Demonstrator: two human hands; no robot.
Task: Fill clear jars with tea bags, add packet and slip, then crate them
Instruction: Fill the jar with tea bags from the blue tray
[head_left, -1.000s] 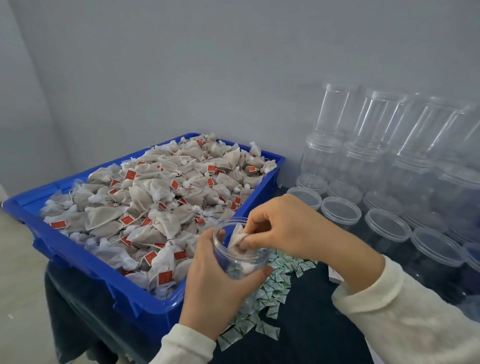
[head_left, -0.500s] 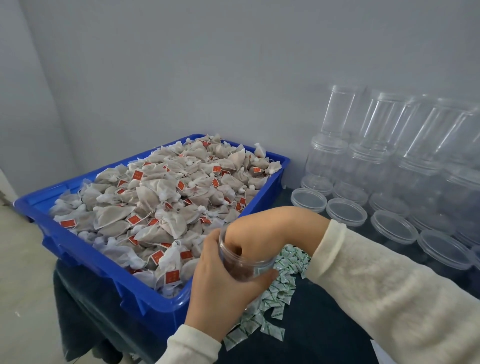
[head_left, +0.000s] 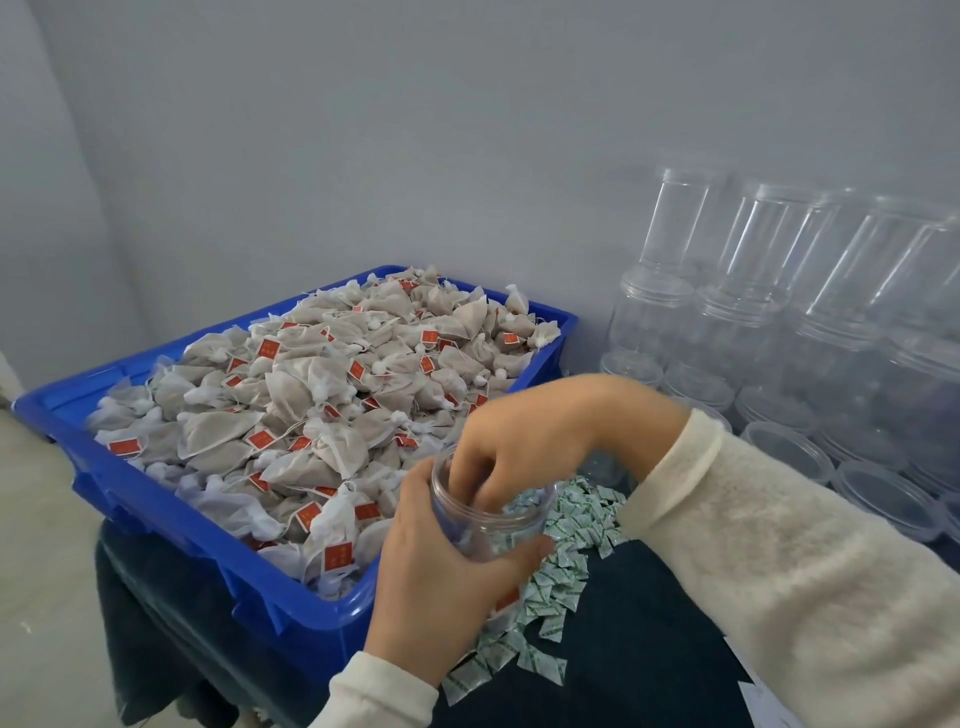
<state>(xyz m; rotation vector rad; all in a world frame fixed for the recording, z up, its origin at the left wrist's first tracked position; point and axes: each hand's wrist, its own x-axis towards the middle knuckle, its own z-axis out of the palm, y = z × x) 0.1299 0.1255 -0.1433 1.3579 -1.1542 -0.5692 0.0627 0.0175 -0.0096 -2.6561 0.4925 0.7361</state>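
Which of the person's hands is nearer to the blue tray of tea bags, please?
Left. The left hand grips the clear jar right beside the blue tray's near corner; the right hand reaches into the jar's mouth, slightly farther out.

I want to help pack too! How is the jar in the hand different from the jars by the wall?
The held jar is gripped by the left hand, with right hand fingers inside; the wall jars stand untouched. The held jar tilts; wall jars are stacked. Both are clear plastic.
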